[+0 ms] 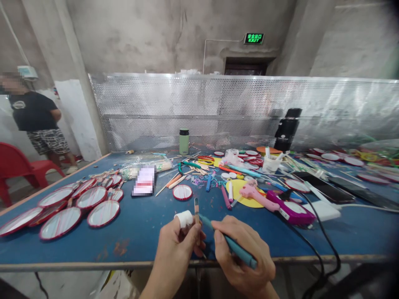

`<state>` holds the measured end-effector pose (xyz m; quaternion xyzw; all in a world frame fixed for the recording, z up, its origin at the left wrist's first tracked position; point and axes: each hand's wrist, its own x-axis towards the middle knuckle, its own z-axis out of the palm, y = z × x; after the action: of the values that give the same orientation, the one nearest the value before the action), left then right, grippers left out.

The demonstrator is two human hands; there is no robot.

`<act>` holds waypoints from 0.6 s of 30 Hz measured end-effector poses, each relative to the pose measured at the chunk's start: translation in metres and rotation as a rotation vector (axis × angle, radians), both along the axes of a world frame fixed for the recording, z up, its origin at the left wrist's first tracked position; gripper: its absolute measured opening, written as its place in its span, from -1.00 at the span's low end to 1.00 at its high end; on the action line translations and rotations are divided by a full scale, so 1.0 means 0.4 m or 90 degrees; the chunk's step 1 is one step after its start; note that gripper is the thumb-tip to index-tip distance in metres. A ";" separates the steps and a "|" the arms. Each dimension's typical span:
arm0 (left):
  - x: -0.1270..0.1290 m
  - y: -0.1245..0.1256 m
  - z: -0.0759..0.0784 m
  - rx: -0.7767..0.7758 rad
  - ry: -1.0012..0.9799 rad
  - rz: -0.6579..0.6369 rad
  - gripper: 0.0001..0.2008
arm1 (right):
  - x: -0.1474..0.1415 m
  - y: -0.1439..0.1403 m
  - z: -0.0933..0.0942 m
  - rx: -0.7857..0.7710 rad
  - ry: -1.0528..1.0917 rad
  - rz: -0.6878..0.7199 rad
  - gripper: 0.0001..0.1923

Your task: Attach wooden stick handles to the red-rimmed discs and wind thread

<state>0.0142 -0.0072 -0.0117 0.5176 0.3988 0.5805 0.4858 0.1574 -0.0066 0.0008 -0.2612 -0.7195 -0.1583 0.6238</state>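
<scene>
While the left hand (179,245), its forefinger wrapped in white tape, pinches a thin upright wooden craft stick (196,211) between thumb and fingers, the right hand (241,257) is closed like a pen grip around a slim teal glue tool (230,246), whose tip meets the stick just beside the left thumb. Beyond both hands on the blue worktable (146,224) lies a small round red-rimmed mirror (182,192); farther left of the left hand lie more red-rimmed mirrors (93,203).
</scene>
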 end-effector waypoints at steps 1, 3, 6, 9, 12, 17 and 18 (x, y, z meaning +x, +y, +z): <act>0.000 -0.001 0.001 0.001 -0.001 -0.001 -0.77 | -0.001 -0.001 0.003 -0.009 -0.005 0.009 -0.81; 0.001 -0.002 0.003 0.002 0.002 -0.005 -0.77 | -0.002 -0.002 0.006 -0.018 -0.013 0.020 -0.82; 0.001 -0.004 0.007 -0.002 0.011 -0.012 -0.77 | -0.002 0.000 0.008 -0.016 -0.018 0.018 -0.83; 0.000 -0.006 0.010 -0.002 0.012 -0.012 -0.76 | -0.002 0.003 0.005 -0.008 -0.023 0.011 -0.83; -0.001 -0.006 0.014 -0.010 0.010 -0.011 -0.76 | -0.002 0.004 0.005 -0.013 -0.019 0.016 -0.82; -0.001 -0.011 0.023 -0.010 0.009 -0.011 -0.75 | -0.003 0.003 0.007 -0.009 -0.019 0.021 -0.82; -0.001 -0.011 0.024 -0.013 0.006 -0.010 -0.74 | -0.002 0.003 0.006 -0.012 -0.020 0.022 -0.83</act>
<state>0.0137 -0.0118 -0.0022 0.5182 0.4030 0.5703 0.4938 0.1565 -0.0055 0.0031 -0.2520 -0.7351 -0.1452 0.6124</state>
